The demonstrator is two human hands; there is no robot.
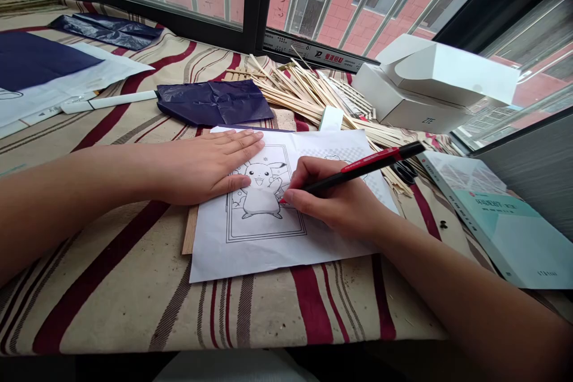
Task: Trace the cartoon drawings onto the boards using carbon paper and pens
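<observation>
My left hand (208, 164) lies flat on the left part of a white sheet of paper (264, 253), its fingers stretched out beside a printed cartoon drawing (259, 182). In my right hand (340, 200) is a black pen with a red band (367, 166), tilted so that its lower end sits by the drawing's right side. The hand hides part of a second printed picture on the paper's right half. Below the sheet, the edge of a thin wooden board (190, 230) sticks out at the left.
Dark blue carbon-like paper (215, 101) lies behind my left hand. Several thin wooden sticks (304, 92) are piled by the window. A white box (430, 83) and a book (505, 215) stand at the right, near black scissors handles (404, 173). A white pen (110, 101) lies left.
</observation>
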